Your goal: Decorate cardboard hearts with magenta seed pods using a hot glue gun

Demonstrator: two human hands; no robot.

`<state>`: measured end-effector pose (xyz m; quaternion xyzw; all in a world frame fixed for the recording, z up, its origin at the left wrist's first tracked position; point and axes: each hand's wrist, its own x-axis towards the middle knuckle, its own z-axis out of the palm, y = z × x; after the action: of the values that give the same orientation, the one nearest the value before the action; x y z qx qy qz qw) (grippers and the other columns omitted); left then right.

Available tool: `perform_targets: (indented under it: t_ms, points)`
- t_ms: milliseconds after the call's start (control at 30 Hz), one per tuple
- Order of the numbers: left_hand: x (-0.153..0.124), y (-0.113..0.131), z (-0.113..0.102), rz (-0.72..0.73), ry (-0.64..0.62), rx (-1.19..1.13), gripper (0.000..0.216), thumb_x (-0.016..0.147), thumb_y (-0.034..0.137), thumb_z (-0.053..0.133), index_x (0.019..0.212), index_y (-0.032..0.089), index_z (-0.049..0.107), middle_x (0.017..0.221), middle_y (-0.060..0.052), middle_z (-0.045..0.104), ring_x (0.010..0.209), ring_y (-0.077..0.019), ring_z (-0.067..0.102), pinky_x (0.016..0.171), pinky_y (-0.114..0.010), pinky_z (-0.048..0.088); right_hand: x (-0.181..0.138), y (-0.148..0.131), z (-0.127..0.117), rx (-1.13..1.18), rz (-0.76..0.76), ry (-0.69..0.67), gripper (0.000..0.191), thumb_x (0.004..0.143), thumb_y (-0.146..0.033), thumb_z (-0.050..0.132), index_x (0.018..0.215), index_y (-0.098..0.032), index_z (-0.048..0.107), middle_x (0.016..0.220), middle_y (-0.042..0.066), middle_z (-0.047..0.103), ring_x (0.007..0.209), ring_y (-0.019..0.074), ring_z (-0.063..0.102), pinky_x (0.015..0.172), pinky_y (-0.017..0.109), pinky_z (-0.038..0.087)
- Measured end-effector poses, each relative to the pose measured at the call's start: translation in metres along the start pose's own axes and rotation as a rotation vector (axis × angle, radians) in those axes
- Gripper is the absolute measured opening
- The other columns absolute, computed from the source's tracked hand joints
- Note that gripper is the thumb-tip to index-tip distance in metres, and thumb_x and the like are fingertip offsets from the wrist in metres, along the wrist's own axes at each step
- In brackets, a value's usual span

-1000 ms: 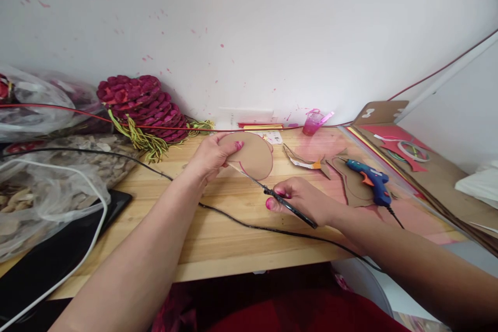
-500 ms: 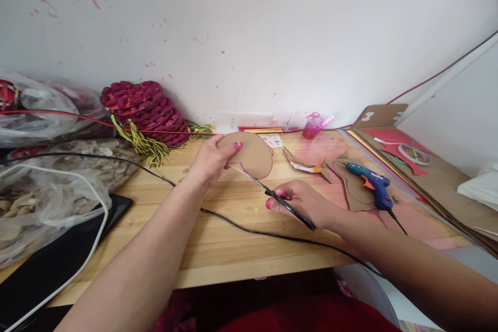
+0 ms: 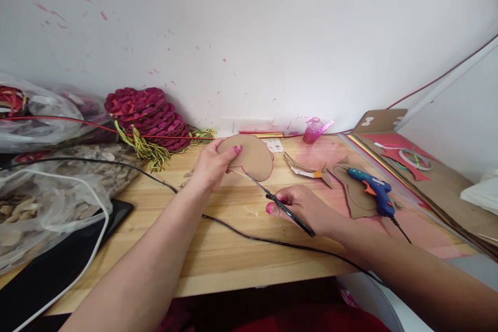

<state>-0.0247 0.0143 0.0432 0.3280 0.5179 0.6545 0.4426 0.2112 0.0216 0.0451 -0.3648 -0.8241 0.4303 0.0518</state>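
A rounded piece of brown cardboard (image 3: 252, 158) with a dark pink line along its edge is pinched in my left hand (image 3: 213, 166), thumb on top. My right hand (image 3: 298, 207) is closed round the black handles of a pair of scissors (image 3: 288, 210). The scissors' blades point up and left and meet the lower edge of the cardboard beside a notch in its outline. How far apart the blades are is hard to make out. My left fingers are hidden under the cardboard.
A blue glue gun (image 3: 373, 187) lies on a cardboard offcut (image 3: 356, 197) at the right. Behind stands a pink cup (image 3: 313, 130). A black cable (image 3: 252, 236) crosses the wooden table (image 3: 218, 270). Plastic bags (image 3: 58, 192) and a magenta woven bundle (image 3: 151, 119) fill the left.
My head view has shifted slightly, so everything sits a little lower. Both hands keep their grip; the cardboard and scissors stay in nearly the same place relative to each other.
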Motion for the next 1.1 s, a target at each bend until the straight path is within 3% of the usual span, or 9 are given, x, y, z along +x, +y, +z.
perform_targets:
  t_ms: [400, 833, 1100]
  points:
    - [0.001, -0.0069, 0.0007, 0.026, -0.018, 0.027, 0.057, 0.06, 0.04, 0.085, 0.109, 0.018, 0.066, 0.09, -0.005, 0.07, 0.062, -0.0125, 0.061, 0.046, -0.02, 0.044, 0.0006, -0.0058, 0.0032, 0.081, 0.063, -0.009, 0.052, 0.084, -0.061, 0.06, 0.06, -0.02, 0.04, 0.048, -0.006, 0.036, 0.047, 0.0083, 0.03, 0.051, 0.027, 0.015]
    - [0.0011, -0.0048, 0.0001, 0.034, -0.025, 0.007, 0.057, 0.062, 0.042, 0.084, 0.109, 0.017, 0.066, 0.082, -0.002, 0.066, 0.052, -0.0079, 0.052, 0.037, -0.017, 0.031, 0.0044, -0.0037, 0.0026, 0.146, -0.002, -0.052, 0.047, 0.089, -0.055, 0.056, 0.065, -0.02, 0.038, 0.053, -0.006, 0.037, 0.049, 0.0076, 0.033, 0.049, 0.026, 0.016]
    - [0.0, -0.0051, 0.0021, -0.007, -0.034, 0.017, 0.059, 0.061, 0.041, 0.085, 0.111, 0.016, 0.066, 0.088, -0.005, 0.068, 0.054, -0.0092, 0.056, 0.037, -0.017, 0.032, 0.004, -0.0064, 0.0011, 0.122, 0.009, -0.067, 0.049, 0.089, -0.056, 0.056, 0.062, -0.019, 0.038, 0.05, -0.006, 0.036, 0.048, 0.0079, 0.032, 0.05, 0.027, 0.015]
